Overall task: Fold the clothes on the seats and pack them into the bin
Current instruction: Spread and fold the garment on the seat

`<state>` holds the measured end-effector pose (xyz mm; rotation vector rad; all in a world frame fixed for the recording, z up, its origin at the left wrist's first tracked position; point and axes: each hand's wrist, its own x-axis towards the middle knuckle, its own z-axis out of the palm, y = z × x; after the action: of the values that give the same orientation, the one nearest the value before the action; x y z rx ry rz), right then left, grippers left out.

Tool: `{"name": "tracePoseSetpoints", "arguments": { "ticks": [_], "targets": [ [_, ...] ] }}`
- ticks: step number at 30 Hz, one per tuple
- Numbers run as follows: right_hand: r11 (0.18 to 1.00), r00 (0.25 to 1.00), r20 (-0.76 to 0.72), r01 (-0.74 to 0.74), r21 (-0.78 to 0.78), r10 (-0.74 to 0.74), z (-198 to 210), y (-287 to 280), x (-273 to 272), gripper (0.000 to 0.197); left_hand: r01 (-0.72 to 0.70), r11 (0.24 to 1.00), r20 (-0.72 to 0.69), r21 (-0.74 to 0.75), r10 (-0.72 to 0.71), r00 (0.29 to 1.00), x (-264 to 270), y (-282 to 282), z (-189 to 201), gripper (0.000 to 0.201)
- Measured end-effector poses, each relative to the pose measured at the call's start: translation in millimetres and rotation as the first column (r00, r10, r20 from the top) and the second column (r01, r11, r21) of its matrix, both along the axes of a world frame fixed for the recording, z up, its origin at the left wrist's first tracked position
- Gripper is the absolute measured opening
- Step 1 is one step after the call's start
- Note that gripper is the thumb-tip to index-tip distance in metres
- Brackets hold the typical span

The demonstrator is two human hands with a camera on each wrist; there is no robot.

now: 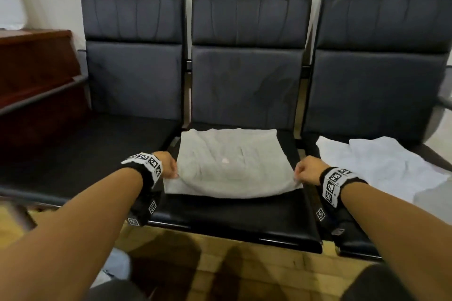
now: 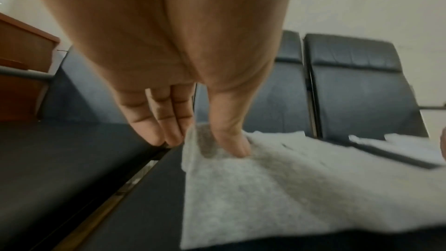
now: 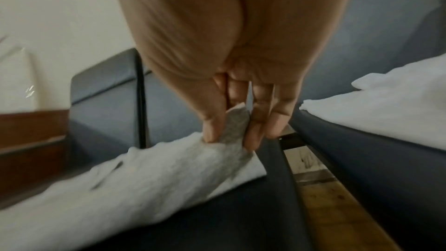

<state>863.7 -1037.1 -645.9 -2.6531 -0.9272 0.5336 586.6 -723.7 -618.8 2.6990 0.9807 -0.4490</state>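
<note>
A light grey garment (image 1: pixel 232 164) lies spread on the middle seat (image 1: pixel 234 222), its near edge raised a little off the cushion. My left hand (image 1: pixel 168 165) pinches the garment's near left corner (image 2: pixel 200 144) between thumb and fingers. My right hand (image 1: pixel 305 170) pinches the near right corner (image 3: pixel 235 129) the same way. A white garment (image 1: pixel 381 166) lies loose and unfolded on the right seat, also seen as a white garment (image 3: pixel 386 110) beside my right hand.
Three dark padded seats stand in a row against a pale wall; the left seat (image 1: pixel 85 154) holds nothing. A brown wooden cabinet (image 1: pixel 31 68) stands at the far left. Wooden floor (image 1: pixel 220 264) runs in front of the seats. No bin shows.
</note>
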Motion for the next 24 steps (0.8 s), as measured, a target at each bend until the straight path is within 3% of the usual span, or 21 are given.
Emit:
{"name": "tracePoseSetpoints", "arguments": {
  "ticks": [2, 6, 11, 13, 16, 20, 22, 24],
  "targets": [
    [0.987, 0.998, -0.010, -0.063, -0.148, 0.062, -4.8, -3.8, -8.2, 0.004, 0.019, 1.000, -0.137, -0.023, -0.022, 0.990, -8.3, -1.7, -15.6, 0.025],
    [0.931, 0.986, -0.015, -0.161, -0.328, 0.165, 16.1, 9.8, -20.5, 0.016, -0.029, 0.997, -0.215, -0.074, 0.012, 0.976, -5.8, -15.0, -7.8, 0.042],
    [0.955, 0.967, 0.173, -0.140, -0.263, 0.189, 8.3, 47.8, -32.9, 0.044, 0.069, 0.984, -0.115, 0.162, -0.051, 0.992, 23.3, -40.5, -7.1, 0.059],
    [0.964, 0.974, 0.150, -0.132, -0.230, 0.169, -8.9, 57.4, -42.8, 0.058, 0.047, 0.991, -0.062, 0.125, -0.040, 0.997, 28.0, -45.5, -26.5, 0.080],
    [0.950, 0.974, 0.134, -0.140, -0.280, 0.183, -32.0, 59.2, -54.1, 0.085, 0.060, 0.992, -0.126, 0.109, -0.046, 0.991, 25.9, -50.3, -54.1, 0.125],
    [0.886, 0.955, 0.200, -0.109, -0.451, 0.219, -36.2, 49.4, -73.1, 0.103, 0.102, 0.991, -0.244, 0.082, -0.079, 0.966, 18.7, -45.2, -66.4, 0.137],
    [0.856, 0.950, 0.203, -0.105, -0.506, 0.237, -35.0, 45.4, -85.2, 0.103, 0.165, 0.984, -0.309, 0.065, -0.137, 0.941, 18.5, -42.0, -63.0, 0.153],
    [0.836, 0.959, 0.116, -0.161, -0.524, 0.258, -31.4, 43.7, -87.7, 0.096, 0.202, 0.978, -0.332, 0.060, -0.171, 0.928, 25.4, -37.6, -55.9, 0.156]
  ]
}}
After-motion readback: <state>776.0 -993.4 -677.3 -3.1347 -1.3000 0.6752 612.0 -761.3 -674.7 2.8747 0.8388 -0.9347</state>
